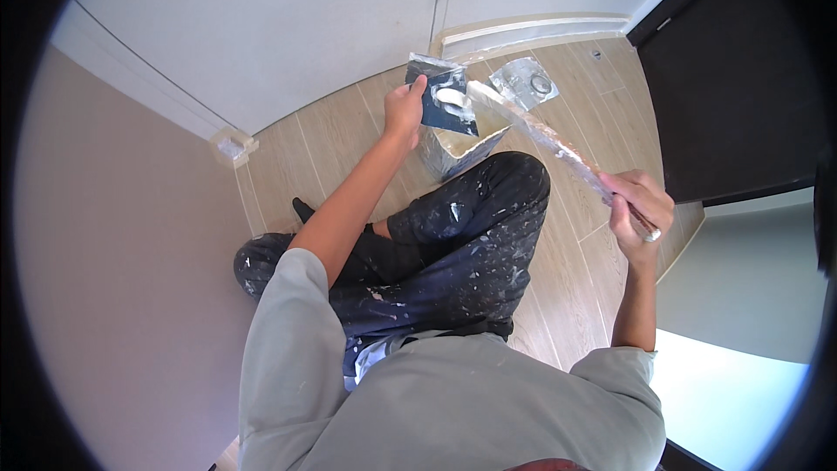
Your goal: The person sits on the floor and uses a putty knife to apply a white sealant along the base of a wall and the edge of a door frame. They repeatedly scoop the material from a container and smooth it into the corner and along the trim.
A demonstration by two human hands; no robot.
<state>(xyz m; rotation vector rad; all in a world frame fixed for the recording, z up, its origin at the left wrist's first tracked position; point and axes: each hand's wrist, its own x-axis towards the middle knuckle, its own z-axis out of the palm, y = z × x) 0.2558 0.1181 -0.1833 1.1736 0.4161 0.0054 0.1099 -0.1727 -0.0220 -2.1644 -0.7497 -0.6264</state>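
Note:
My left hand [404, 109] grips a dark, square flat blade [444, 119] with a white dab of paste on it. It is held over an open, paste-smeared square container [469, 153] on the wooden floor. My right hand [638, 209] is closed round the end of a long, flat, white-crusted stick [558, 144]. The stick's far tip is above the container, just right of the blade. Behind the container lies a pale sheet [514, 80] with a round, clear item on it.
I sit with crossed, paint-spattered legs [462, 253]. A white wall [270, 26] with a taped baseboard [532, 30] is in front, a beige wall [131, 253] at my left, and a dark panel [724, 78] at my right.

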